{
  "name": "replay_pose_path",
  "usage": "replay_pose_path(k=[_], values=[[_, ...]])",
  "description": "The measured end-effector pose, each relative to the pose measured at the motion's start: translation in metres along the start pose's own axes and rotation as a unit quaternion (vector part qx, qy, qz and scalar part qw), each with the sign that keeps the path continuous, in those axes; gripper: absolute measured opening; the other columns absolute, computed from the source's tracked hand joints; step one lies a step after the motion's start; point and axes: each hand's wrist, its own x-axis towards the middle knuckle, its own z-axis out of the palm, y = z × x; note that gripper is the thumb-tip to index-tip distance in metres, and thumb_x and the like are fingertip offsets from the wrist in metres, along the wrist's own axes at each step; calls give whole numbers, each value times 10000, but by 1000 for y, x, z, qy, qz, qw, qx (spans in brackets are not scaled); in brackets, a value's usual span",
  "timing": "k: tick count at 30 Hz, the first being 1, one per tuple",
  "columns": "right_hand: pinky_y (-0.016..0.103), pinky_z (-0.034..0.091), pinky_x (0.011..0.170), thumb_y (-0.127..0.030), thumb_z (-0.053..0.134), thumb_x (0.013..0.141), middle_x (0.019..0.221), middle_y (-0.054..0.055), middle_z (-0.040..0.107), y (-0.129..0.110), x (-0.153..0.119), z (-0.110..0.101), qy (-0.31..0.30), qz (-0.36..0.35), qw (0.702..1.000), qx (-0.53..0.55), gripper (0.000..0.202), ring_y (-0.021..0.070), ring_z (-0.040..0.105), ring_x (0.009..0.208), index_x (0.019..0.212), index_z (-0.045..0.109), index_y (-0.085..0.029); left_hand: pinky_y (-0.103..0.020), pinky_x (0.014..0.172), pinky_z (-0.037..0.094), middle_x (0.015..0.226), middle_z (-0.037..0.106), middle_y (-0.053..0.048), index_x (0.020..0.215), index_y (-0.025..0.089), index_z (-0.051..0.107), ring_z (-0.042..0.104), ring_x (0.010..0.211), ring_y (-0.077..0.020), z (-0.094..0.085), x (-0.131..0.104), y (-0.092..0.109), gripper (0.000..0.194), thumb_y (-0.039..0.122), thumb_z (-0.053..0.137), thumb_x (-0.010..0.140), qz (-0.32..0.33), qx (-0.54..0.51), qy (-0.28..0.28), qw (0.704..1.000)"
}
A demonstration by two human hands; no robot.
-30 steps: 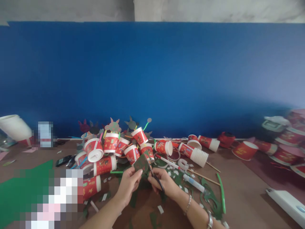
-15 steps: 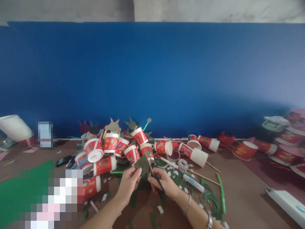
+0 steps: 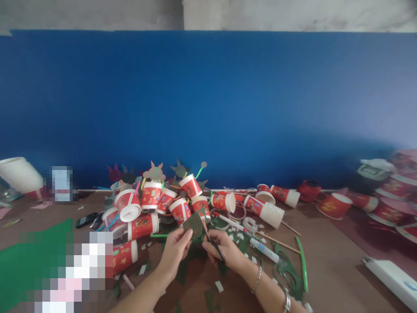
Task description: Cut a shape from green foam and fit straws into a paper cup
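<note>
Between thumb and fingers, my left hand [image 3: 177, 250] pinches a piece of dark green paper [image 3: 193, 226]. My right hand [image 3: 224, 252] is closed round the handles of a pair of scissors [image 3: 214, 243]. Their blades point up and away, slightly apart, at the right edge of the paper. Just behind the hands lie red paper cups [image 3: 180, 211], some tipped over. Dark green paper scraps [image 3: 182, 271] lie on the table below the hands.
A stack of paper cups [image 3: 263, 211], a roll of tape [image 3: 250, 224], a glue tube [image 3: 264, 251] and a bent green strip [image 3: 302, 264] lie right of my hands. Green sheets [image 3: 35, 248] lie left. A white device [image 3: 391, 278] sits far right, before a blue wall [image 3: 208, 104].
The scissor blades have opened a little and shifted slightly against the paper. Both hands stay in nearly the same place, still holding the paper and the scissors.
</note>
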Motion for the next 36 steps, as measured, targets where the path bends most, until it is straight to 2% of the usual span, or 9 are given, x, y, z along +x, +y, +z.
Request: replay_pose_path(k=[8,14,19,36], values=[[153,305,326,-498,647,711,393,-76,473,-1,-1,1,-2,6,1000,8,363,54,392,315,692,483,-175,-162,380,92,459,268,112,592,172,446,174,381,-21,0,1,0,418,503,696,640,7,-12,6,1000],[158,345,342,-470,658,703,417,-61,520,1,0,2,-7,19,1000,15,343,67,440,330,714,500,-167,-180,389,83,462,222,120,638,171,480,146,400,-31,1,0,-2,379,482,694,660,5,-6,-22,1000],[149,312,337,-437,656,711,425,-56,530,2,0,3,2,8,1000,22,310,60,426,336,717,508,-165,-189,396,88,439,207,121,636,156,517,150,403,-36,-1,1,-4,376,489,689,669,17,7,-49,999],[146,306,326,-445,655,714,397,-71,490,-4,-1,0,-12,11,1000,10,326,51,393,321,675,489,-166,-188,396,76,458,213,121,677,151,538,132,413,-36,-4,5,-7,376,485,709,650,14,-7,-31,999]])
